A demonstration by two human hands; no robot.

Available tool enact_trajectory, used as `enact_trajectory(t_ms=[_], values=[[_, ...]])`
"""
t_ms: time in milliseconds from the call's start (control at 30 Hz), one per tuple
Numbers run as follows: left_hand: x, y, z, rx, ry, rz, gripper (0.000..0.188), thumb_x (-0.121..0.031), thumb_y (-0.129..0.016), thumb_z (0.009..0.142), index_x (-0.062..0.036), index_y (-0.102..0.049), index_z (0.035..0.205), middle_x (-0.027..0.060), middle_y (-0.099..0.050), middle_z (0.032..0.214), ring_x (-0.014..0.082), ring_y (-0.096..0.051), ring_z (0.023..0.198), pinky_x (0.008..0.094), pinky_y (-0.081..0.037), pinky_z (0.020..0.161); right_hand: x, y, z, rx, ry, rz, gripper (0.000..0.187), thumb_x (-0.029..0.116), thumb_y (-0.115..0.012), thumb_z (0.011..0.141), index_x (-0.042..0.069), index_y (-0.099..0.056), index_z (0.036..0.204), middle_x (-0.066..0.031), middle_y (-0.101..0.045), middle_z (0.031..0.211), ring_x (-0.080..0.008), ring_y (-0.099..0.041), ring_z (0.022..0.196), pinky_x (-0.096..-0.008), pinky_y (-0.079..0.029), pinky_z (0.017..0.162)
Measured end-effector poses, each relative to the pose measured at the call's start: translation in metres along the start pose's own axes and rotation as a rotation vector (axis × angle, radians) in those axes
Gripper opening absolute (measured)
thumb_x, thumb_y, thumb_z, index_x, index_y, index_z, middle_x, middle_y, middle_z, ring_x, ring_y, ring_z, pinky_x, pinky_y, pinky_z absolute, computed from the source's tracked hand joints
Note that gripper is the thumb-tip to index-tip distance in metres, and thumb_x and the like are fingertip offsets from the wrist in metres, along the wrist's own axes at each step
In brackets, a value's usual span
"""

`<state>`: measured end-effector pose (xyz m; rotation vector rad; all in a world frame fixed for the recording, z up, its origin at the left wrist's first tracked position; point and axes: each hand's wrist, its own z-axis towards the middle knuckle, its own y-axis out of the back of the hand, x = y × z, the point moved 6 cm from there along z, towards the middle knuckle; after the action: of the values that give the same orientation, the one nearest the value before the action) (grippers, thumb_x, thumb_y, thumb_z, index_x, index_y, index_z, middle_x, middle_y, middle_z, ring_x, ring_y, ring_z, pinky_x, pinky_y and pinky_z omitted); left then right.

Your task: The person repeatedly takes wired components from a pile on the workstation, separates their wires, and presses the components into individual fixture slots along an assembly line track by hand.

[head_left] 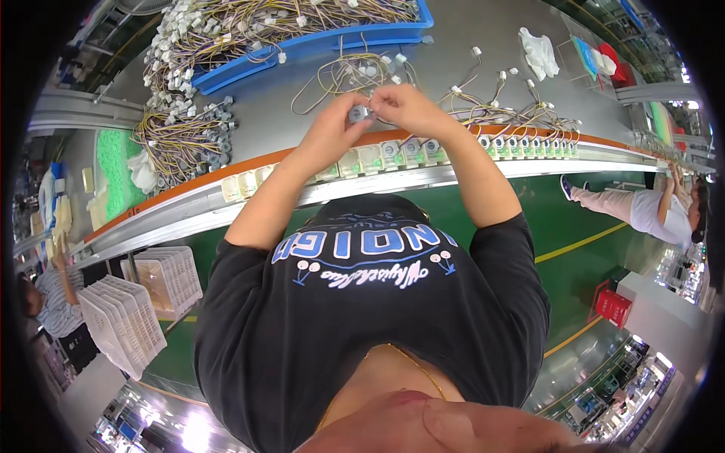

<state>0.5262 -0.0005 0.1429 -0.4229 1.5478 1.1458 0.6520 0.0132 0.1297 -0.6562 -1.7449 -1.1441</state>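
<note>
My left hand (331, 134) is closed, with a small grey round part (358, 114) between its thumb and fingers. Close beside it, the fingertips of my right hand (411, 110) are pinched together at the part's edge; what they grip is too small to tell. Both hands are above the near side of the grey bench. Below them runs a row of small pale plastic housings (370, 158) along the bench edge. Those to the right hold grey round pieces with wires (491, 121) trailing over the bench. Beyond my hands lies a loose wire bundle (355, 74) with white connectors.
A blue tray (317, 38) full of wire harnesses stands at the back. More harnesses (177, 140) are heaped to the left, near a green foam sheet (117, 174). A white glove (538, 53) lies back right. One person (661, 208) works far right, another (57, 302) far left, beside white crates (124, 321).
</note>
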Motion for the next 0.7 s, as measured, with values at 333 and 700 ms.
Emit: enact_trajectory(t_ms=[333, 700], values=[[0.018, -0.005, -0.015, -0.075, 0.096, -0.057, 0.031, -0.013, -0.066, 0.071, -0.0039, -0.049, 0.094, 0.0078, -0.054, 0.068, 0.0141, -0.049, 0.057, 0.0286, -0.04, 0.052, 0.017, -0.018, -0.019, -0.136, 0.125, -0.067, 0.008, 0.01, -0.052, 0.079, 0.003, -0.05, 0.078, -0.0014, -0.049, 0.059, -0.006, -0.043, 0.056, -0.0249, -0.038, 0.052], [-0.004, -0.008, -0.013, 0.134, 0.054, 0.103, 0.035, -0.014, -0.067, 0.065, -0.0035, -0.048, 0.093, 0.0118, -0.054, 0.079, 0.0281, -0.053, 0.071, 0.0341, -0.041, 0.06, 0.053, -0.022, -0.041, -0.139, 0.456, -0.569, 0.01, 0.009, -0.054, 0.076, 0.009, -0.049, 0.084, -0.0112, -0.056, 0.071, -0.0305, -0.056, 0.067, -0.0391, -0.042, 0.055]])
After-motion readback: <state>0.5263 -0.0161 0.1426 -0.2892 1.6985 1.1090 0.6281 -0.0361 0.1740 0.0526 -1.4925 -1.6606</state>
